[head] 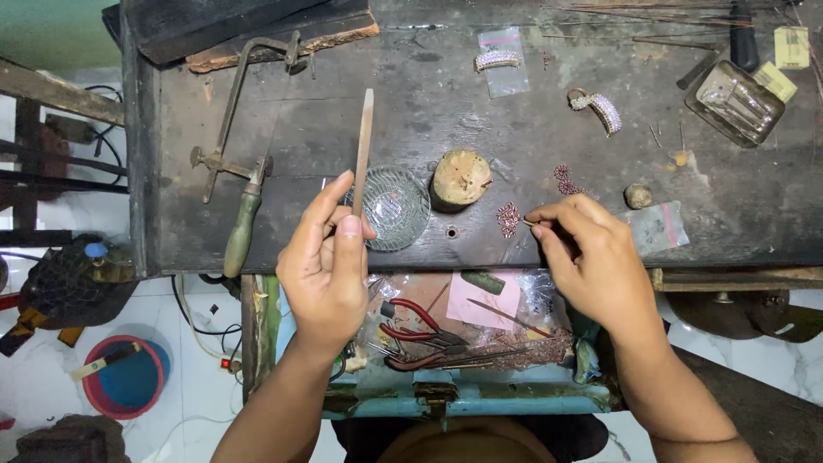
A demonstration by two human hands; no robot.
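My left hand (326, 261) grips a long flat metal file (363, 150) that points upward over the dark workbench (343, 111). Just right of the file sits a small ribbed glass dish (396, 207). My right hand (591, 257) pinches a tiny piece between thumb and forefinger, right beside a little pile of pinkish jewellery parts (508, 219). A round wooden block (460, 178) stands between the two hands, with a second small pile of parts (566, 180) further right.
A jeweller's saw frame with a green handle (242, 163) lies at the left. Two stone-set pieces (600, 109) (498, 59) and a glass tray (735, 101) sit at the back. An open drawer (463, 386) below holds red-handled pliers (420, 326) and pink paper.
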